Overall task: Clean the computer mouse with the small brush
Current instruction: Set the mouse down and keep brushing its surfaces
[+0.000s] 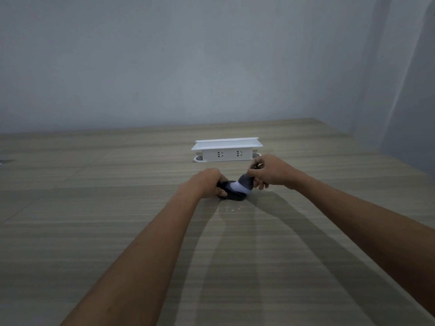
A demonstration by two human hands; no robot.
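A dark computer mouse (234, 196) lies on the wooden table (117, 220), a little ahead of me. My left hand (207, 183) grips its left side and holds it down, hiding part of it. My right hand (267, 171) is closed on a small brush (243, 184) with a dark grey body and pale bristles. The brush is tilted down to the left, and its bristles rest on the top of the mouse. A few pale crumbs (229, 209) lie on the table just in front of the mouse.
A white pop-up power socket box (227, 149) stands on the table right behind my hands, its lid raised. A plain grey wall (211, 55) runs along the table's far edge and meets another wall at the right.
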